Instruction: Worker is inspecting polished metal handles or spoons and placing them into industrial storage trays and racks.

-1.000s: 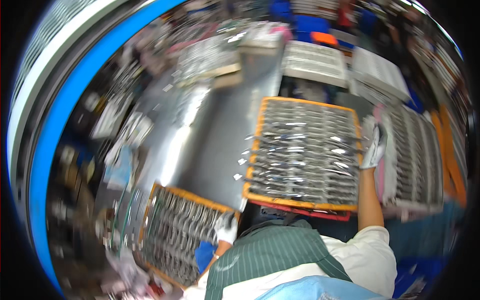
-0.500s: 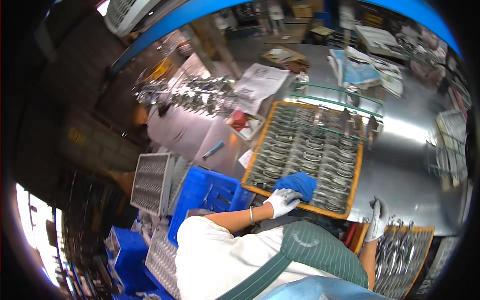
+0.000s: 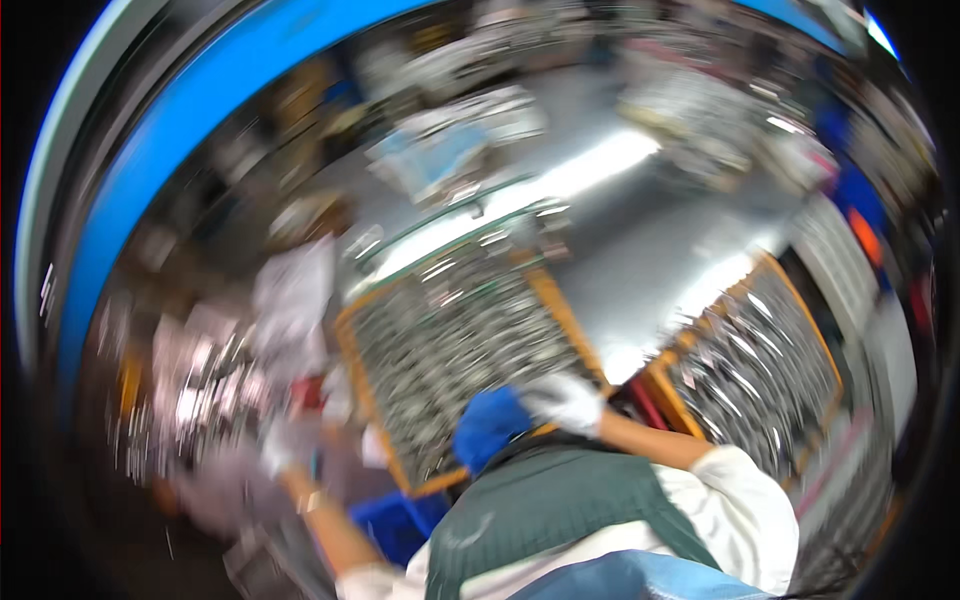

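Observation:
My left hand (image 3: 281,452), in a white glove, reaches out over the left part of the worktable, close to a small light-blue tool (image 3: 315,463). Motion smears its fingers. My right hand (image 3: 568,402), also gloved in white, is at the front edge of the orange-framed tray (image 3: 362,375), with its fingertips beside a bundled blue cloth (image 3: 488,425). Whether they grip the cloth or only touch it is too blurred to tell. Rows of shiny metal pieces (image 3: 450,345) fill the tray.
A second orange-framed tray (image 3: 683,407) of long metal pieces stands at the right. Green wire racks (image 3: 450,208) cross the first tray's far side. Farther left are paper sheets (image 3: 293,300) and a shiny metal pile (image 3: 205,395). A blue crate (image 3: 392,528) sits below my left forearm.
My view has swung to the right. The left hand has left the blue cloth and moved out leftward; the right hand has come from the table's right side to beside the cloth.

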A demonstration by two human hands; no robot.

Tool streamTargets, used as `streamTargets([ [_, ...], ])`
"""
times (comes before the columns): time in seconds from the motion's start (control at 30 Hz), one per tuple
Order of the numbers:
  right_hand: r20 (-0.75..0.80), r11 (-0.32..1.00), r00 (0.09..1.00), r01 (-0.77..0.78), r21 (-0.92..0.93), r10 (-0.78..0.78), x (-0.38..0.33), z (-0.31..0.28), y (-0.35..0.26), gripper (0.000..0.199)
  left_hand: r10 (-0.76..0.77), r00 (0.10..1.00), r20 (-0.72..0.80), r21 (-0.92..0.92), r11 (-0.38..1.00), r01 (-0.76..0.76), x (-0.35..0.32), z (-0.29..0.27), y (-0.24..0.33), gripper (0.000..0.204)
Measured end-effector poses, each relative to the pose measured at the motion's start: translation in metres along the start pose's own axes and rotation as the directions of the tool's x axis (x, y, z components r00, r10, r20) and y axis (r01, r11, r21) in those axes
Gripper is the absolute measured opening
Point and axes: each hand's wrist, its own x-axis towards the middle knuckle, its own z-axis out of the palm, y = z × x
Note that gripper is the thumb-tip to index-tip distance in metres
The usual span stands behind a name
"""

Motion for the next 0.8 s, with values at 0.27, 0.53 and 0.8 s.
streamTargets([
  [0.27, -0.098, 0.976, 0.988, 0.101, -0.195, -0.122, -0.022, 0.023, 0.006, 0.035, 0.647, 0.762, -0.013, -0.412, 0.691, -0.594, 0.019, 0.073, 0.235, 0.022],
  [0.53, -0.169, 0.999, 0.985, -0.031, 0.023, 0.034, -0.035, 0.016, 0.001, 0.038, 0.725, 0.687, 0.056, -0.608, 0.57, -0.552, -0.02, 0.094, 0.23, 0.024],
  [0.8, -0.252, 0.93, 0.966, 0.137, 0.342, -0.049, -0.037, -0.003, 0.003, 0.065, 0.861, 0.496, 0.114, -0.769, 0.393, -0.504, -0.068, 0.083, 0.291, 0.027],
])
